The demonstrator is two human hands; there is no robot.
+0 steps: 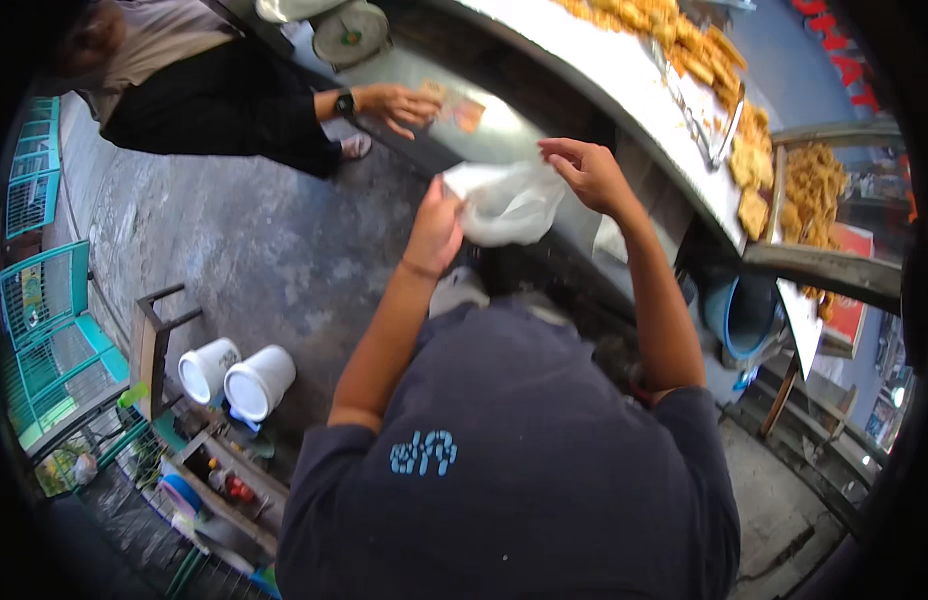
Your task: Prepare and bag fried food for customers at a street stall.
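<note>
My left hand [435, 231] grips the edge of a white plastic bag [513, 214], which hangs crumpled in front of me. What is inside the bag cannot be made out. Just above the bag's right side is my right hand [588, 172], its fingers bent and thumb apart, with nothing visible in it. Beyond the bag runs a metal counter [501, 146] with what look like banknotes [468, 115] on it. Another person's hand [396, 105], wearing a dark wristwatch [345, 103], reaches over the counter beside the notes.
Fried food [693, 56] and metal tongs [723, 135] lie on a white display shelf [584, 67] at upper right. A scale [350, 36] stands at the counter's far end. A blue bucket [741, 315] is at my right; white lidded buckets [258, 382] stand on the floor at left.
</note>
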